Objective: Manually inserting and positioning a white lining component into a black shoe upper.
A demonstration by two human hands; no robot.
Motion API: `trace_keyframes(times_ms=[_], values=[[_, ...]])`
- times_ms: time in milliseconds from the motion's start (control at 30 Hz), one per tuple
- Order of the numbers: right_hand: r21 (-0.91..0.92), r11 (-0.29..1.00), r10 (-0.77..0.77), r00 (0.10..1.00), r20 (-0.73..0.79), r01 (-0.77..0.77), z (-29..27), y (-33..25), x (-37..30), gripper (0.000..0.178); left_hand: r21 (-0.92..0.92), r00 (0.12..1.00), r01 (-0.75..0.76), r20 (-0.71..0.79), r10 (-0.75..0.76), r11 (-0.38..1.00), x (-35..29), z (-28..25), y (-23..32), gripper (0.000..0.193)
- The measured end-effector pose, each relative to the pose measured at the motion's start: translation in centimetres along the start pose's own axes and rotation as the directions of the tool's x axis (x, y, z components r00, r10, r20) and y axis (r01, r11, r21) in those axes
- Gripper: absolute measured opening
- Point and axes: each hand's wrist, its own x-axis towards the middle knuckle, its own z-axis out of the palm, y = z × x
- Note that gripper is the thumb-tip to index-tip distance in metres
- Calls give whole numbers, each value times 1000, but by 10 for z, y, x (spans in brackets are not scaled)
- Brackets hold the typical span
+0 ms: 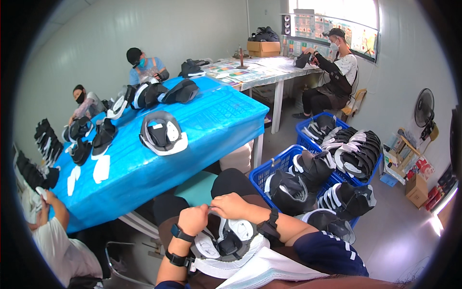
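On my lap rests a padded helmet liner, black inside with white foam pads and a thick white rim, its opening facing up toward me. My left hand is closed at the liner's far edge, the fingers pinched. Right beside it my right hand also pinches that edge, its fingertips almost touching the left ones. What exactly lies between the fingertips is too small to make out. A white cloth lies across the near side of the liner, against my body.
A blue-covered table stands ahead, with a similar liner and white pieces on it. Blue baskets full of liners are at my right. Co-workers sit around, one person close at left. A fan is far right.
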Motion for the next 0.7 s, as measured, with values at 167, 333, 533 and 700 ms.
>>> trace_keyframes(times_ms=[167,333,533,700], values=[[111,993,31,999,-28,-28,-9,-1,-8,23,-31,999,35,33,-34,999,-6,-8,2,19],[142,976,146,981,128,-164,-13,26,-26,26,-284,963,171,249,-99,943,-7,-23,-13,43],[68,979,193,981,-32,-190,-6,13,-25,18,-138,956,220,225,-186,966,-21,-20,-14,24],[228,947,206,971,118,-229,-24,20,-27,33,-256,901,342,361,-239,904,-17,-22,-20,31]])
